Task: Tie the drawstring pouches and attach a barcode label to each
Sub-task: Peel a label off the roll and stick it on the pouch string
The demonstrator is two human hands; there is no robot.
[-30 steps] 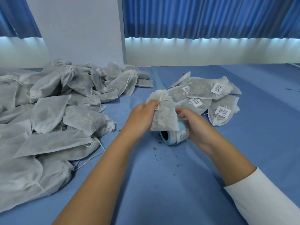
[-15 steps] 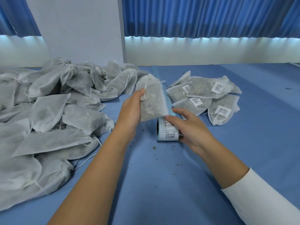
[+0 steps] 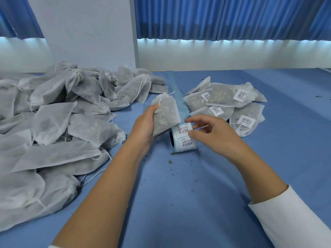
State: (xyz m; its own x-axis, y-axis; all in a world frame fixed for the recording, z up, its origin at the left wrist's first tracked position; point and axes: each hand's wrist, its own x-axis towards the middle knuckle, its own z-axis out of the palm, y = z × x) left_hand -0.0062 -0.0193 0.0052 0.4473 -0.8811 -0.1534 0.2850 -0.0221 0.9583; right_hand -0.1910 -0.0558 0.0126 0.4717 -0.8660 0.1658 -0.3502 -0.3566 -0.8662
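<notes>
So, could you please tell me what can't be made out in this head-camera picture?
- Print on the label roll: barcodes show, but the text is too small to read.
- Whether the right hand has pinched a label: its fingertips cover the roll's top edge.
- The back of the pouch in the left hand: it faces away from the camera.
- The unlabelled pile: cut off by the left edge.

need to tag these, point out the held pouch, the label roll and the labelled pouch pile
held pouch (image 3: pixel 165 115), head view, middle of its face
label roll (image 3: pixel 184 138), head view, outer labels
labelled pouch pile (image 3: pixel 225 97), head view, top pouch
</notes>
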